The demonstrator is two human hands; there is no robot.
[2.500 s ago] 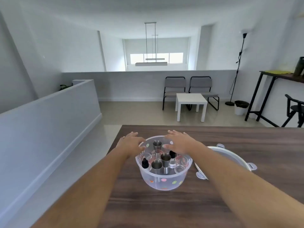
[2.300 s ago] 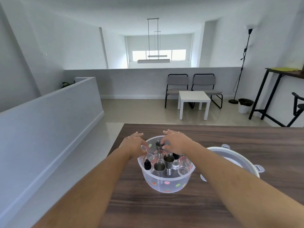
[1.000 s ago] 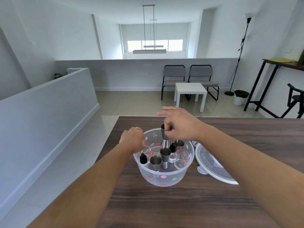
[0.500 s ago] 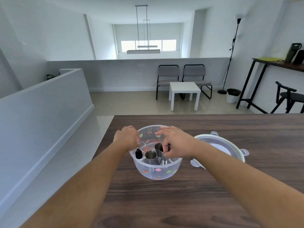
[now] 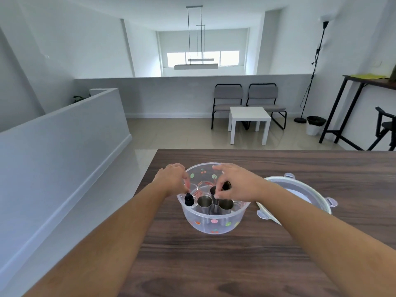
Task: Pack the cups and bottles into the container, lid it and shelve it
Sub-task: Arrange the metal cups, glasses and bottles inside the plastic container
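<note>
Packing is the step in hand, by the look of it. The clear dotted container (image 5: 214, 219) stands on the dark wooden table (image 5: 214, 264), near its left edge, and both hands are down inside the rim. The right hand (image 5: 233, 186) is pinched shut on a small dark-capped thing (image 5: 226, 185) — probably a bottle, though most of it is hidden by the fingers. The left hand (image 5: 172, 181) is curled at the container's left wall, fingertips by a clear glass cup (image 5: 192, 187); whether anything is truly gripped there cannot be told.

Already stood upright inside: a black-capped dropper bottle (image 5: 188, 199) at the near left, and steel cups (image 5: 204, 203) packed close beside it. Space looks tight.

The lid (image 5: 300, 196) is lying on the table just right of the container, not yet fitted. No shelf can be made out.

Next, a free gap between the cups is called for, so the held piece can be lowered in upright — then the lid is to be fetched and pressed on.
</note>
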